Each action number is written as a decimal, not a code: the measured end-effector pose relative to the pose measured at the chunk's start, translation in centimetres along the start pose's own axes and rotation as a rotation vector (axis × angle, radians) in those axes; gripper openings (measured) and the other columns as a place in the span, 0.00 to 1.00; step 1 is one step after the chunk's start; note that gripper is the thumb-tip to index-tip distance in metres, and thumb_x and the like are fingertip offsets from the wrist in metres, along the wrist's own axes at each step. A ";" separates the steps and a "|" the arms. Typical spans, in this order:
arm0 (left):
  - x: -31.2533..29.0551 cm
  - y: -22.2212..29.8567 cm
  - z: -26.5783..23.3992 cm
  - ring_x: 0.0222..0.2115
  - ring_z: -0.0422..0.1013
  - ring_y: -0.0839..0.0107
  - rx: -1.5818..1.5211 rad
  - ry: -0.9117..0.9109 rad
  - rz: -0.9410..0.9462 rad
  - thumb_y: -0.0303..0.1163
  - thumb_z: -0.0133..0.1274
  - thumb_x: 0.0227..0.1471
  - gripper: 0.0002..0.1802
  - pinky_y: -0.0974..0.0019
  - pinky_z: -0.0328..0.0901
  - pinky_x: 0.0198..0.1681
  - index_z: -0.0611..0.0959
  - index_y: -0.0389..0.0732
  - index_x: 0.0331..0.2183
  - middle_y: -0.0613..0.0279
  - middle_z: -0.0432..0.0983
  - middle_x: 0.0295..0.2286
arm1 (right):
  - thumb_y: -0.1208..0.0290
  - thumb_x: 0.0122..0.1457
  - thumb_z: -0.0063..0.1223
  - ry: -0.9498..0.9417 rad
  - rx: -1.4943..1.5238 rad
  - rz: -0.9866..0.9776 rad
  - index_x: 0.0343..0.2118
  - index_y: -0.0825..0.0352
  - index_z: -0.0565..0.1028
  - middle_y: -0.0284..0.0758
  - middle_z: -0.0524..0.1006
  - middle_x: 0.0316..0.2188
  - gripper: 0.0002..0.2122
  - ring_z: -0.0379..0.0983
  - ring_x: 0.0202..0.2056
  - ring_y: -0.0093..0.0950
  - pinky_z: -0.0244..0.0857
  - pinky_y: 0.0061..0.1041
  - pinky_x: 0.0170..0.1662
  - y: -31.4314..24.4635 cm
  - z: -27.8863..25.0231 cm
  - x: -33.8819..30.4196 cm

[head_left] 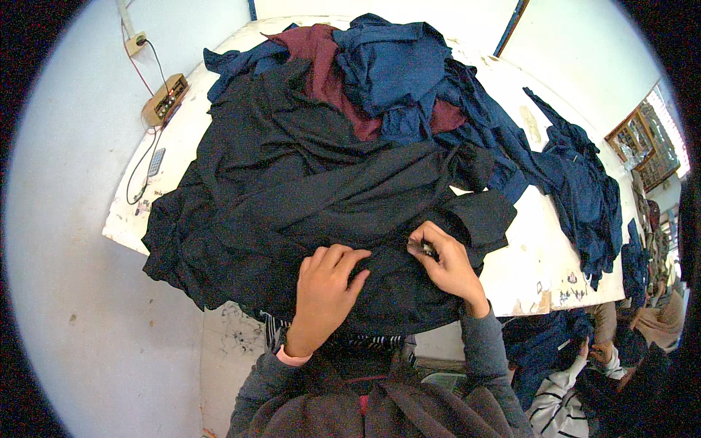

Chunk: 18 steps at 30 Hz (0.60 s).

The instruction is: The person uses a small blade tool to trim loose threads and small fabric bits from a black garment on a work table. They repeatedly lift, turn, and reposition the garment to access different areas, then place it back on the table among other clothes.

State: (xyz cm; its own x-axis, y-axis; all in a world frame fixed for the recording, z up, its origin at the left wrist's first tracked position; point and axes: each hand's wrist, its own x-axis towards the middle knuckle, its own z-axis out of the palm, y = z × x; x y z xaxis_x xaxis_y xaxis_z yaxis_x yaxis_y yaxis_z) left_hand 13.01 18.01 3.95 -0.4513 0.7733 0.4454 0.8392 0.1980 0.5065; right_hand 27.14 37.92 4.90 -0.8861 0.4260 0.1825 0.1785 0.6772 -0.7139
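Note:
A large black garment (307, 190) lies in loose folds over the near side of the white table and hangs past its front edge. My left hand (328, 281) rests on the black cloth, palm down, its thumb apart from the curved fingers. To the right of it, my right hand (442, 259) is closed, thumb against fingers, around a small, partly hidden object (428, 250) with a metallic look. That hand is right at the cloth, beside a raised black fold. What kind of object it is cannot be made out.
Behind the black cloth are heaped navy garments (394, 62) and a maroon one (318, 55). Another navy garment (584, 190) drapes over the table's (522, 274) right side. At the left edge stand a wooden box with wires (166, 101) and a remote control (156, 162). Another person's striped sleeve (562, 405) shows lower right.

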 end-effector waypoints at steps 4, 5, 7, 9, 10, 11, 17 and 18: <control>1.4 0.8 1.4 0.37 0.72 0.60 -0.132 -0.014 0.055 0.33 0.63 0.51 0.13 0.59 0.68 0.42 0.85 0.45 0.40 0.63 0.76 0.36 | 0.82 0.53 0.55 -0.043 0.099 -0.056 0.38 0.68 0.72 0.38 0.73 0.34 0.09 0.74 0.34 0.35 0.67 0.28 0.38 -2.4 -0.1 -0.4; 1.8 1.0 1.5 0.37 0.73 0.60 -0.130 -0.019 0.054 0.31 0.62 0.51 0.11 0.60 0.69 0.41 0.86 0.44 0.39 0.63 0.76 0.36 | 0.83 0.54 0.56 -0.058 0.153 -0.053 0.36 0.69 0.72 0.37 0.73 0.33 0.08 0.72 0.34 0.31 0.66 0.26 0.39 -3.0 -0.2 -0.4; 1.8 0.5 2.2 0.39 0.74 0.59 -0.192 -0.036 0.063 0.31 0.62 0.52 0.10 0.60 0.70 0.42 0.86 0.43 0.39 0.62 0.77 0.37 | 0.84 0.54 0.56 -0.077 0.236 -0.070 0.34 0.71 0.71 0.36 0.71 0.33 0.07 0.70 0.34 0.26 0.63 0.23 0.39 -4.2 -0.3 -0.6; 1.7 0.3 2.4 0.39 0.75 0.60 -0.246 -0.034 0.046 0.30 0.61 0.53 0.10 0.61 0.71 0.42 0.87 0.41 0.39 0.61 0.79 0.37 | 0.82 0.55 0.57 -0.083 0.229 -0.072 0.36 0.69 0.72 0.37 0.73 0.33 0.08 0.73 0.33 0.31 0.66 0.26 0.38 -4.7 -0.6 -1.0; 1.5 0.2 2.2 0.38 0.76 0.61 -0.269 -0.024 0.025 0.30 0.60 0.54 0.10 0.62 0.71 0.42 0.87 0.41 0.39 0.60 0.81 0.37 | 0.81 0.55 0.57 -0.086 0.226 -0.070 0.37 0.68 0.72 0.38 0.73 0.34 0.08 0.74 0.33 0.34 0.68 0.27 0.38 -4.8 -0.7 -1.1; 1.4 0.1 2.0 0.37 0.77 0.62 -0.292 -0.012 0.003 0.30 0.59 0.54 0.10 0.62 0.72 0.41 0.87 0.40 0.40 0.59 0.82 0.37 | 0.80 0.53 0.58 -0.056 0.215 -0.088 0.38 0.68 0.73 0.38 0.75 0.34 0.09 0.76 0.34 0.35 0.69 0.28 0.38 -4.9 -0.9 -1.2; 1.0 -1.5 0.3 0.32 0.79 0.72 -0.728 -0.004 -0.420 0.33 0.56 0.62 0.12 0.70 0.71 0.35 0.87 0.38 0.42 0.55 0.85 0.34 | 0.71 0.51 0.65 0.145 -0.176 -0.024 0.38 0.66 0.76 0.39 0.80 0.32 0.12 0.80 0.32 0.35 0.71 0.29 0.35 -5.3 -0.9 -1.8; 1.0 -1.7 0.1 0.32 0.79 0.73 -0.792 -0.014 -0.480 0.34 0.56 0.62 0.12 0.71 0.71 0.34 0.87 0.37 0.42 0.55 0.85 0.34 | 0.71 0.51 0.65 0.174 -0.208 -0.022 0.37 0.67 0.77 0.40 0.80 0.31 0.12 0.80 0.32 0.35 0.70 0.28 0.36 -5.6 -0.6 -1.6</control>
State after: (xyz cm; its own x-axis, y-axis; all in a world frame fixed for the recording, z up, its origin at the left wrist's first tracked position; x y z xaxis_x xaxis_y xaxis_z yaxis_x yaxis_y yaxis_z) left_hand 11.20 18.52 3.46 -0.6886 0.7233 0.0510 0.1090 0.0337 0.9935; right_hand 27.88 33.83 9.02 -0.8073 0.4940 0.3230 0.2597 0.7888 -0.5571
